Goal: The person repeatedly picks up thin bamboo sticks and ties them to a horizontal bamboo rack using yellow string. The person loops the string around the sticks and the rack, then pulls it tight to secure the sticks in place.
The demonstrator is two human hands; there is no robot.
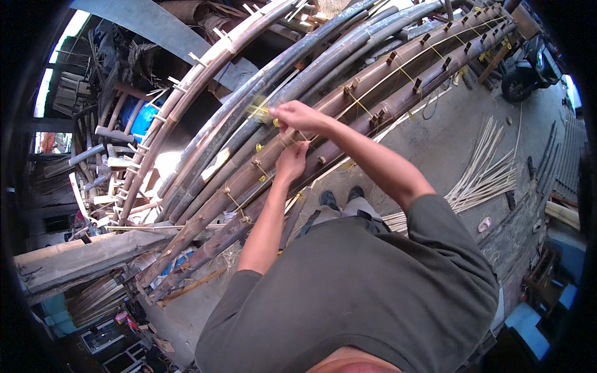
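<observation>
Both hands work at centre: left hand (pixel 291 160) pinches the yellow cord (pixel 359 104) against the brown bamboo poles (pixel 398 84); right hand (pixel 300 116) grips it. Toward 1 o'clock lashings look finished; toward 7 o'clock several are also tied.

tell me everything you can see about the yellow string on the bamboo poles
The yellow string is thin and pale yellow, like twine. It runs lengthwise along the brown bamboo poles, pulled fairly taut, with short crosswise ties between small wooden pegs stuck in the poles. Near the middle both hands work it: the right hand pinches a stretch above, the left hand holds it just below. Its far end fades out of sight toward the upper right.
</observation>
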